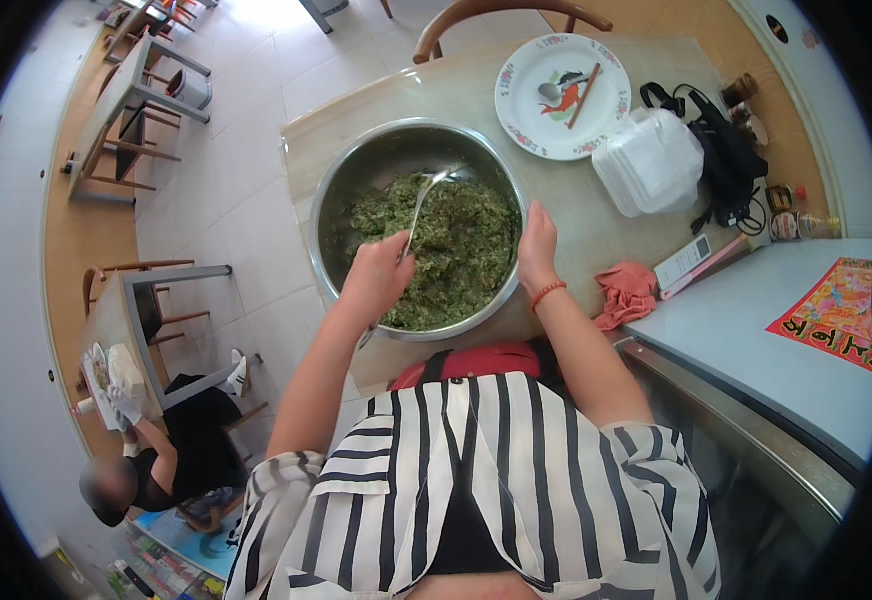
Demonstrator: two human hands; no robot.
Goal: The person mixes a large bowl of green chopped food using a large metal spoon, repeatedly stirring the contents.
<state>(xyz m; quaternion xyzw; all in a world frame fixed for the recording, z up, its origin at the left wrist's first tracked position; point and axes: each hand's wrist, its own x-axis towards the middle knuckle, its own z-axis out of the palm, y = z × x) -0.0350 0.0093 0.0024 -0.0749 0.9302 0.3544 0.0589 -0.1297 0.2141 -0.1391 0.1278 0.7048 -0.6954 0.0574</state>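
Note:
A large steel mixing bowl [321, 200] stands on the table in front of me, holding a chopped green filling [456, 240]. My left hand [378, 278] is closed around the handle of a metal spoon [420, 210]. The spoon's far end dips into the filling, and some of it clings there. At the bowl's right rim, my right hand [538, 248] holds the side from outside; part of its fingers is hidden. A red beaded bracelet [548, 293] circles that wrist.
Beyond the bowl lies a patterned plate [516, 110] with a spoon and a brown stick. White takeaway boxes [648, 162], a black bag [731, 160] and a pink cloth [626, 295] lie to the right. A person [181, 440] sits at another table on the left.

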